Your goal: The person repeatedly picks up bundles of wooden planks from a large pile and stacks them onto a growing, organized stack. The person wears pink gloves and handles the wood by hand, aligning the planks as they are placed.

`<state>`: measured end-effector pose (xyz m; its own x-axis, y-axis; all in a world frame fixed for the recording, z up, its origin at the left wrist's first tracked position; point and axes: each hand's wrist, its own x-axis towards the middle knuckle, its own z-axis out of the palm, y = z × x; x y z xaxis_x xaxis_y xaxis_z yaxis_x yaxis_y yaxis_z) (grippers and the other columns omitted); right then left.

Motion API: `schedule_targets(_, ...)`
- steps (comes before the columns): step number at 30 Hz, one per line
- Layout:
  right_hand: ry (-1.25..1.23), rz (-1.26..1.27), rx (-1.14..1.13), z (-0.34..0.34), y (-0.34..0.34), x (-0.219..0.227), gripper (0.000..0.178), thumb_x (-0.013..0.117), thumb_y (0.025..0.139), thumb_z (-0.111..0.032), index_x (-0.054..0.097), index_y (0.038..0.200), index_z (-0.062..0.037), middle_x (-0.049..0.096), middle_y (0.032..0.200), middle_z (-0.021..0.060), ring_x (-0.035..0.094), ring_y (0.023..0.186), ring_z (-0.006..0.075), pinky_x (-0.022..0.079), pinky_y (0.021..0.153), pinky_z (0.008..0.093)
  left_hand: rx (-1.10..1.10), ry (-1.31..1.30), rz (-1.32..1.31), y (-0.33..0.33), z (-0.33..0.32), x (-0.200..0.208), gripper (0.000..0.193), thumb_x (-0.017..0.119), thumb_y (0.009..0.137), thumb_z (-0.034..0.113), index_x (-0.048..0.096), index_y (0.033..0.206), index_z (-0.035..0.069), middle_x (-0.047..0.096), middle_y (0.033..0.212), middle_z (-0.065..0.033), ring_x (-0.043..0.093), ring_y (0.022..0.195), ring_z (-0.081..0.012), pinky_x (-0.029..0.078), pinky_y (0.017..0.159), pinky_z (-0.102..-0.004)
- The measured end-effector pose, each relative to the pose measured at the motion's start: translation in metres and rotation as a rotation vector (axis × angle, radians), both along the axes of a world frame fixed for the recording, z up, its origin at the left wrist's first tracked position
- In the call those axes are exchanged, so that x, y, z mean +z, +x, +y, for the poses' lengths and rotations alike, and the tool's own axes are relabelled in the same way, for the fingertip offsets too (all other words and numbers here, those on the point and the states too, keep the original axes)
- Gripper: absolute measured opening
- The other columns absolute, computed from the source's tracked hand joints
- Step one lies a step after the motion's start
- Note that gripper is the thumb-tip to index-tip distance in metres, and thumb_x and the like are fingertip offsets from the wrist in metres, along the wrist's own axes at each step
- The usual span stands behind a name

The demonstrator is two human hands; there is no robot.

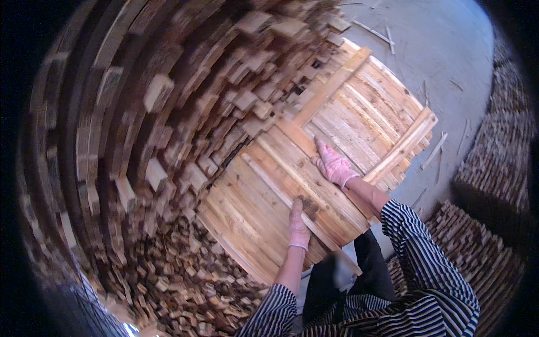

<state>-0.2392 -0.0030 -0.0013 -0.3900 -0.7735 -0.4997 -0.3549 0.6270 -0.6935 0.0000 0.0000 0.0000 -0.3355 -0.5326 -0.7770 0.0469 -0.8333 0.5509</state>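
Left grip and right grip touch slatted wooden panels beside stacked wood.

Matt wooden boards, apparently rough

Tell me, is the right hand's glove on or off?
On: the pink glove covers the right hand, its cuff ending at the wrist.

Timber stacks flank a grey floor littered with thin strips.
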Motion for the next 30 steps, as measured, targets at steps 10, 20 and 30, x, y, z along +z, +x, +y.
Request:
schedule_targets(10,-0.295,0.184,0.545,0.025,0.076,0.088,0.085,0.053,0.096,-0.059,0.026,0.159,-0.0080,0.044,0.146,0.0348,0.049,0.129,0.0514,0.040,0.109,0.0535,0.592,0.071,0.336,0.016,0.013,0.055,0.048,0.061,0.098,0.045,0.058,0.130,0.010,0.066,0.119,-0.0126,0.064,0.106,-0.0288,0.054,0.089,-0.0454)
schedule_targets(20,-0.428,0.249,1.157,-0.117,0.179,0.099,0.064,0.067,0.088,-0.023,0.048,0.149,-0.0269,0.058,0.140,0.0188,0.058,0.124,0.0397,0.047,0.106,0.0440,0.815,-0.010,0.173,0.142,-0.009,0.103,0.069,0.061,0.095,0.059,0.047,0.145,0.014,0.049,0.143,-0.0077,0.044,0.137,-0.0260,0.041,0.104,-0.0498)
schedule_targets(30,-0.305,0.809,1.064,-0.137,0.242,0.052,0.075,0.066,0.087,-0.035,0.039,0.154,-0.0170,0.020,0.165,0.0266,0.033,0.147,0.0437,0.024,0.115,0.0681,1.053,-0.606,0.106,0.361,0.059,0.235,0.078,0.056,0.094,0.066,0.045,0.149,0.011,0.050,0.151,-0.0133,0.049,0.135,-0.0353,0.037,0.113,-0.0572)
